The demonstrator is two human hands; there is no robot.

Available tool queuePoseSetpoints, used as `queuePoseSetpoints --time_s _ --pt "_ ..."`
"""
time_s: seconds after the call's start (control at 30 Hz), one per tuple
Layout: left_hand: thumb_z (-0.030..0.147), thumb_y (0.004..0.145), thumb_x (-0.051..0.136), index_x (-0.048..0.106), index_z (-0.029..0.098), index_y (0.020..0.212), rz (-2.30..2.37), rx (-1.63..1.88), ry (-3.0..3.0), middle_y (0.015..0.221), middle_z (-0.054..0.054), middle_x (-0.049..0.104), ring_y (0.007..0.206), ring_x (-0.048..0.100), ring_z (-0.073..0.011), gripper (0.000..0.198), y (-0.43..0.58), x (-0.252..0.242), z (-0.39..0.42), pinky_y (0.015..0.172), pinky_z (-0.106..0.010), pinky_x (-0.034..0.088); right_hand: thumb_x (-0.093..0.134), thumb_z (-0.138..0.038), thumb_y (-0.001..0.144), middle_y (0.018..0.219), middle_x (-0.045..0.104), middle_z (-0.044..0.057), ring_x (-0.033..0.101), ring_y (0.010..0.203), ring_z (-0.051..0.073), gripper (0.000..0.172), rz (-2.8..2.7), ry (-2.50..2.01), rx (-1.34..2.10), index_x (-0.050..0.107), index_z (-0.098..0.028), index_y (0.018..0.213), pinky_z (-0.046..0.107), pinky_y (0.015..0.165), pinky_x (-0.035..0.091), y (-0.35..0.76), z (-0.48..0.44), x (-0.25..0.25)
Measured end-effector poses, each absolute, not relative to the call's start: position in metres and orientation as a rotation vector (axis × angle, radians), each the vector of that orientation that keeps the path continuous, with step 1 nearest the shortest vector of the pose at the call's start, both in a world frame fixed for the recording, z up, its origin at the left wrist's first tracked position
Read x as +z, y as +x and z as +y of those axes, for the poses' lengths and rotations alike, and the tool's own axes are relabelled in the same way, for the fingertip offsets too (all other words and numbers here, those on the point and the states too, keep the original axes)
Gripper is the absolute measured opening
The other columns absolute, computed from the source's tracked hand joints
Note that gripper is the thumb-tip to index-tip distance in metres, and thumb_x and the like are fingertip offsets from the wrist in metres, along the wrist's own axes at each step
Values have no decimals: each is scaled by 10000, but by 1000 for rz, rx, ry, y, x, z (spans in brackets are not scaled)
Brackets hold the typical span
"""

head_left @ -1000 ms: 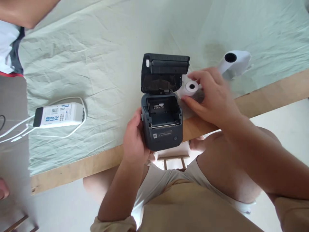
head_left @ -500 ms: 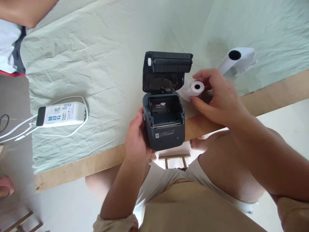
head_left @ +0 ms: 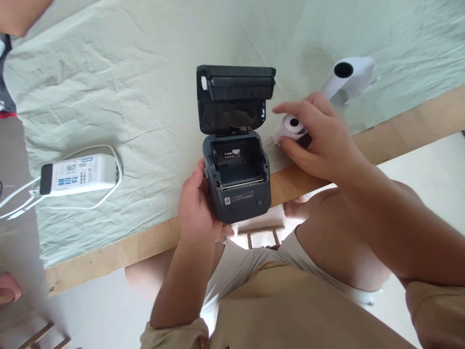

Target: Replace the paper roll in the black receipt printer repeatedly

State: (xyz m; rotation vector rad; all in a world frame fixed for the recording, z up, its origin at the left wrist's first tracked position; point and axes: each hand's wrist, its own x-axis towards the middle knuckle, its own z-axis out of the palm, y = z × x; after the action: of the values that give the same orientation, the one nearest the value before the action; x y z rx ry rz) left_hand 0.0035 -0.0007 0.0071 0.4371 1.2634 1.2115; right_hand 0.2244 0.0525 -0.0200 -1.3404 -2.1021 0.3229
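My left hand grips the lower left side of a dark label printer. The printer's lid stands raised, and its paper bay holds no roll. To the right of the printer, my right hand has its thumb and fingers around a small white paper roll with a dark core hole. Part of that roll is hidden behind the fingers. Just beyond the right hand lies a longer white paper roll, its loose sheet trailing to the right.
A white power strip with looped white cables lies at the left on the pale green tablecloth. The table's wooden edge runs along the front. Another person's arm shows at the top left.
The view has shifted, so most things sit a little further left and higher. The right hand's index finger reaches further out over the small roll, whose loose paper has shifted.
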Motion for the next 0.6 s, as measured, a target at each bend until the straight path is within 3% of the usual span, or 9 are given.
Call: queuePoseSetpoints --time_s 0.13,0.2,0.33,0.43,0.53,0.6 --pt "362 1014 561 734 228 785 1271 1303 405 750 -30 744 649 744 -196 316 2 4 -1 550 -273 598 563 -100 833 1223 656 127 638 1212 288 634 -2121 -1332 322 598 -250 1447 534 1112 545 225 52 -20" --pt "367 993 586 730 224 795 1261 1316 419 750 -27 741 643 743 -188 284 1 3 -2 516 -257 590 605 -159 845 1199 617 134 621 1213 303 577 -2117 -1349 284 648 -256 1412 553 1107 546 226 53 -23" --pt "575 910 673 737 222 1025 1186 1138 481 809 -63 765 608 752 -264 376 -4 4 -5 332 -282 474 669 -283 914 1116 654 72 664 1056 256 552 -2080 -1324 298 612 -310 1463 506 1013 606 231 58 -29" --pt "570 846 795 699 235 1152 1181 1070 558 818 -60 763 671 780 -295 463 -7 4 -9 348 -283 496 728 -317 921 1197 677 53 682 1047 237 640 -1932 -1229 309 512 -333 1524 453 958 615 232 59 -27" --pt "511 861 827 692 237 1217 1203 1075 604 804 -47 754 660 772 -278 469 -8 4 -12 373 -284 519 711 -426 956 1147 653 44 694 1022 235 536 -1730 -1004 237 567 -320 1462 412 847 613 220 50 -17" --pt "519 870 823 699 234 1214 1193 1077 607 809 -42 751 588 731 -241 464 -8 4 -12 343 -266 475 668 -406 969 1144 693 43 724 1018 234 420 -1712 -881 220 638 -302 1375 408 833 628 206 40 -8"
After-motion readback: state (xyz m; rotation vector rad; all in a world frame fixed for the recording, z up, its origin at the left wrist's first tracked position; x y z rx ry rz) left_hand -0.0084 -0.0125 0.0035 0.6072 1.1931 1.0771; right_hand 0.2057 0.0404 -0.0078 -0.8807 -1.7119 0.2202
